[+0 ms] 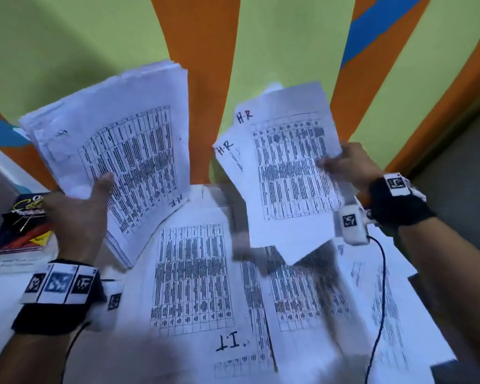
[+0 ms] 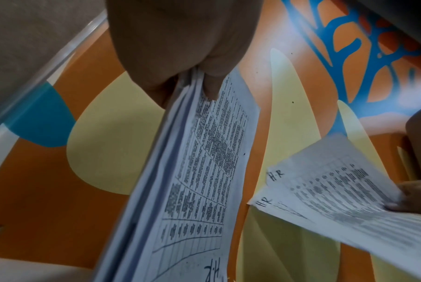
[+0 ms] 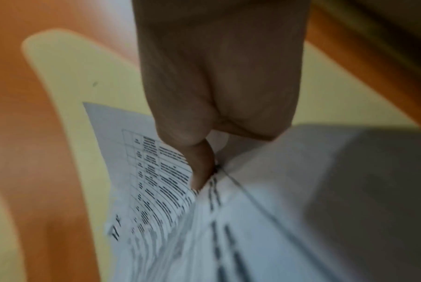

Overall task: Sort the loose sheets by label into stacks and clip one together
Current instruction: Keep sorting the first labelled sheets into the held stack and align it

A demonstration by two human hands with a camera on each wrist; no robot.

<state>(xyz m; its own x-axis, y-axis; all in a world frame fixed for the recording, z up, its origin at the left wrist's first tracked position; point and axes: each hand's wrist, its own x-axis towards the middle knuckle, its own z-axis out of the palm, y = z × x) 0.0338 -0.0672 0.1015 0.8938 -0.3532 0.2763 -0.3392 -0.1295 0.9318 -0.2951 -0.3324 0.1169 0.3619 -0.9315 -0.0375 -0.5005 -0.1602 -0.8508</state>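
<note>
My left hand [image 1: 89, 200] holds up a thick stack of printed sheets [image 1: 117, 151], thumb on its front page, which is marked "H.R" at the lower corner; the same stack [image 2: 199, 171] shows edge-on in the left wrist view. My right hand [image 1: 344, 164] pinches a few sheets marked "H.R" [image 1: 286, 173] by their right edge, lifted above the table; the thumb [image 3: 199, 167] presses on those sheets [image 3: 161, 190]. Flat on the table lies a sheet marked "I.T" [image 1: 194, 278], with more loose sheets [image 1: 372, 295] to its right.
A pile of books [image 1: 22, 234] sits at the table's left edge. A painted wall of orange, green and blue [image 1: 261, 37] stands right behind the table. A dark cable [image 1: 380, 300] hangs from my right wrist over the loose sheets.
</note>
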